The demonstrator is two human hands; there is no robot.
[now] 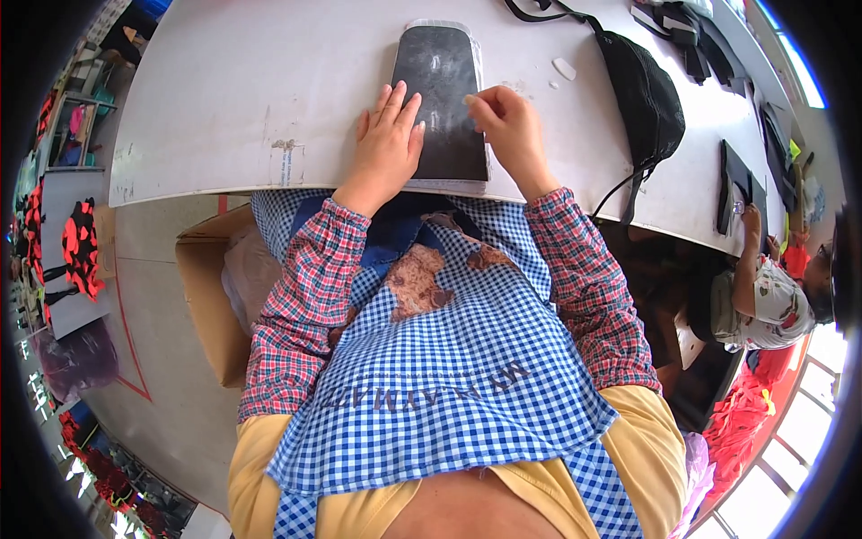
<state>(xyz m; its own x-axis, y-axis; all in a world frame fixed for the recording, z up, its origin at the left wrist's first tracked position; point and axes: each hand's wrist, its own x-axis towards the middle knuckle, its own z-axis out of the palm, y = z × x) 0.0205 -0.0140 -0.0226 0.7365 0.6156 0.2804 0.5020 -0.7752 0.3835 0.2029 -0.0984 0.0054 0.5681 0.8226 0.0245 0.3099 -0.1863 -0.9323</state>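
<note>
A dark rectangular panel with a rounded far end (438, 67) lies on the white table, over a pale sheet or template (435, 24) whose edges show at its far end and right side. Two short pale marks show on its surface. My left hand (388, 139) rests flat on the panel's left side, fingers stretched out. At the right edge, my right hand (509, 126) is closed in a pinch just above the panel. Something small and pale may be at its fingertips; I cannot tell whether it is a nail or a held piece.
Right of my hand, two flat white pieces like tailor's chalk (564, 68) lie near a black mesh bag with a strap (639, 94). Further right are more dark pieces (732, 184) and another person (772, 301) at the table. A cardboard box (208, 305) stands below the table's left side.
</note>
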